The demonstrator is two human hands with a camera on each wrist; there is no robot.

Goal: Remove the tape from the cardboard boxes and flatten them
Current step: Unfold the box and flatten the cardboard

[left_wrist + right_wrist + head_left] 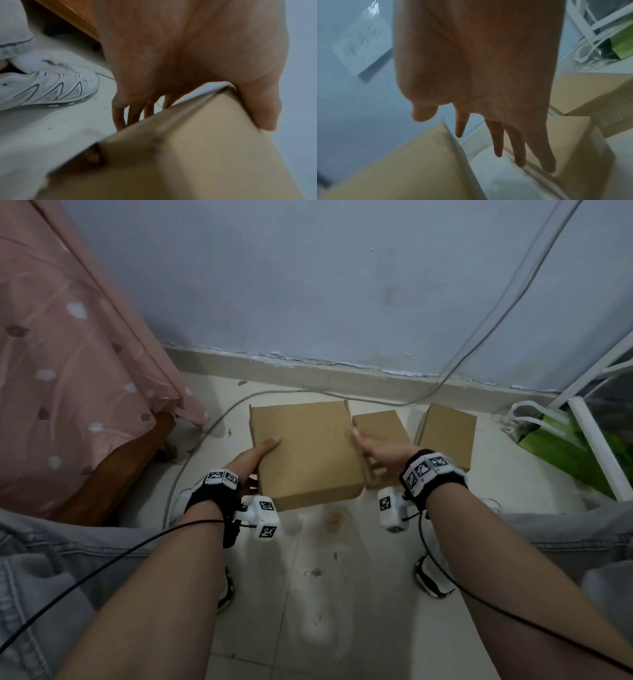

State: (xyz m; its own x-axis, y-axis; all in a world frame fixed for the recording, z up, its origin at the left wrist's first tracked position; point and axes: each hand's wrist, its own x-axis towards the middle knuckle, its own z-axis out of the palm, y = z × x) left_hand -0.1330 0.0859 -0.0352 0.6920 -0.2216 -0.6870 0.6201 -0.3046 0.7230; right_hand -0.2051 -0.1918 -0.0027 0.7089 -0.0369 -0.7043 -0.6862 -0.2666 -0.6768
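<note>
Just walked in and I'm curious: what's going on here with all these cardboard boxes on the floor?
A person crouching on a tiled floor is handling the largest cardboard box. The left hand grips its left edge, thumb on top and fingers underneath. The right hand reaches with straight fingers into the gap between that box and a smaller middle box. A third box stands untouched further right. All three are still box-shaped, none flattened. Whether tape remains I cannot tell.

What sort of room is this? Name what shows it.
Probably a bedroom at home: a pink spotted bedspread hangs over a wooden bed frame at the left, with a pale tiled floor and a painted wall with a white wall socket.
</note>
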